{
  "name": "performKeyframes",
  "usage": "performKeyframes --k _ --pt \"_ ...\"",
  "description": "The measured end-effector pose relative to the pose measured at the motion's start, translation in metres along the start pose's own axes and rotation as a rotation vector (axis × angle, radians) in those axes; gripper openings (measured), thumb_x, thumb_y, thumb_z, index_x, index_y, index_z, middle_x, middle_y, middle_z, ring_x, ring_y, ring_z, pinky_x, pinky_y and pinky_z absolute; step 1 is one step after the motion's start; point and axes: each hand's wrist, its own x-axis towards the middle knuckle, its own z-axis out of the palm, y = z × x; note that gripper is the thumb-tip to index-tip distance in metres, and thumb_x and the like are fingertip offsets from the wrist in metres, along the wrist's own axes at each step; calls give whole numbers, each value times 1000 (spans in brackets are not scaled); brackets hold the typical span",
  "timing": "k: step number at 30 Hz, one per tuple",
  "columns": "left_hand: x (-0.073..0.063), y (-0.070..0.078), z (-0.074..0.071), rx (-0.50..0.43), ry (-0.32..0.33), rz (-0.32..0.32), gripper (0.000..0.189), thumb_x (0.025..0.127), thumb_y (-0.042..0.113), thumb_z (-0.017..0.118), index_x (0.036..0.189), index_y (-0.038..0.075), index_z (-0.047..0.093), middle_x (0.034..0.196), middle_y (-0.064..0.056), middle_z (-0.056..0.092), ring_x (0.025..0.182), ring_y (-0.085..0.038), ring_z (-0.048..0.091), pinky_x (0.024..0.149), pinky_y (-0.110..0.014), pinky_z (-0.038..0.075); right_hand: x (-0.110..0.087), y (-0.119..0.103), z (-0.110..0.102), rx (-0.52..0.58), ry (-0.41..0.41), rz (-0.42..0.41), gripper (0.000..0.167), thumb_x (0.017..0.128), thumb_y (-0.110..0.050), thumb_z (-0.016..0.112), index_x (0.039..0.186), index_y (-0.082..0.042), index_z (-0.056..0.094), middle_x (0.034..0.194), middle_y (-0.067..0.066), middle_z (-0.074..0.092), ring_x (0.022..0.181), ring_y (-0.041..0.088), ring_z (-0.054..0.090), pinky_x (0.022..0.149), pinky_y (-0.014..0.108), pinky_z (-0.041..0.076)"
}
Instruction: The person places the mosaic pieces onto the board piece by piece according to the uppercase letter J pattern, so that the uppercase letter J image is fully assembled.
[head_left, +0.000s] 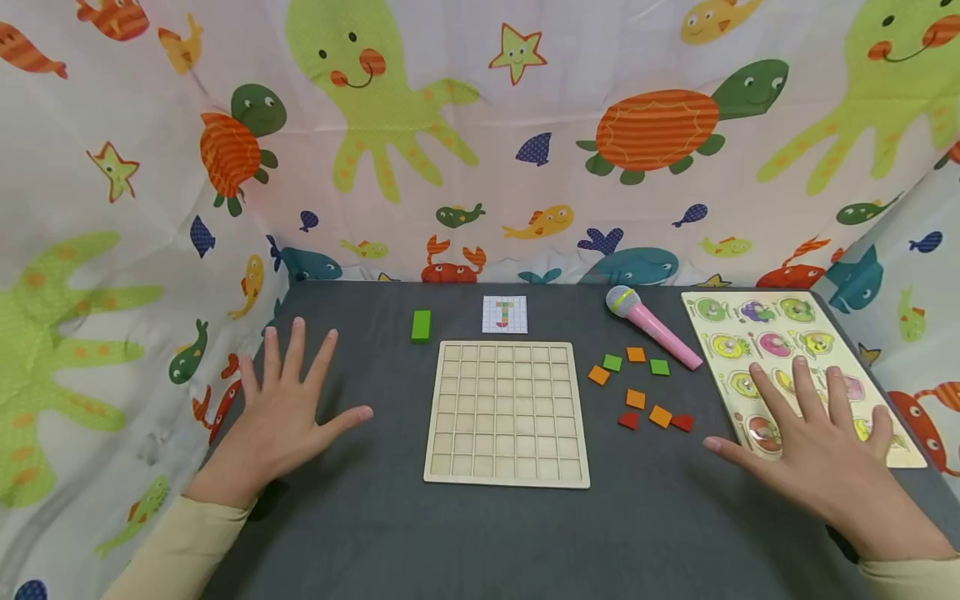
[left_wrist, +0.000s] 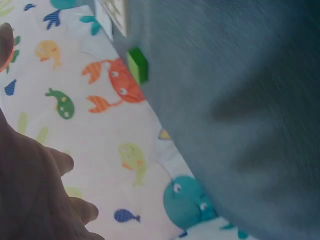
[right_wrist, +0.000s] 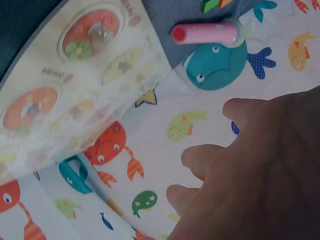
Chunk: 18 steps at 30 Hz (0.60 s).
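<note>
My left hand point(head_left: 285, 417) hovers over the table's left side, fingers spread and holding nothing. Beyond its fingertips lies a green block point(head_left: 422, 327). My right hand point(head_left: 832, 450) is spread too, above the near part of a fruit-and-vegetable puzzle board point(head_left: 712, 310), hiding some of its pictures. Between the hands sits a wooden grid board point(head_left: 507, 408). A small card with a J pattern point(head_left: 505, 314) lies behind it. Right of the grid are several loose orange square tiles point(head_left: 636, 355), green square tiles point(head_left: 659, 367) and red tiles point(head_left: 628, 420).
A pink toy microphone point(head_left: 660, 332) lies at the back right, between the tiles and the puzzle board. The dark tabletop point(head_left: 480, 542) ends at a curtain point(head_left: 465, 92) with printed sea animals, which rises at the back and both sides.
</note>
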Motion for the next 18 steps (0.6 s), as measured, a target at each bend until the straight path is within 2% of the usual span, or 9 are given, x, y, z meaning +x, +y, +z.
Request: performKeyframes --k 4,9,14,16,18 --pt "8 19 12 -67 -5 4 119 91 86 57 176 26 0 181 -14 -21 163 -49 -29 125 -82 -15 4 -12 6 32 -12 -71 126 84 -89 62 176 -23 9 176 35 -5 159 63 -19 108 97 -7" --pt "25 52 34 -184 -40 16 117 93 83 59 175 29 -4 182 -10 -20 166 -45 -25 131 -78 -4 10 -31 15 84 -28 -145 123 84 -88 64 176 -23 14 180 28 1 163 60 -6 111 95 3" --pt "41 82 51 -293 -128 16 116 93 65 75 176 23 5 183 -18 1 169 -47 12 130 -72 28 18 -48 24 133 -18 -221 117 84 -82 72 172 -16 30 178 26 19 165 54 9 111 89 19" --pt "46 92 54 -333 -165 -1 113 94 60 77 176 20 12 181 -18 15 164 -44 29 125 -68 40 21 -51 28 151 -9 -253 113 85 -76 76 169 -12 37 176 26 27 164 53 16 112 87 24" --pt "51 100 54 -366 -196 -25 108 95 58 76 175 16 18 176 -18 28 158 -40 42 122 -63 46 24 -54 32 168 3 -290 106 86 -68 81 165 -9 44 171 26 37 160 52 27 113 85 29"
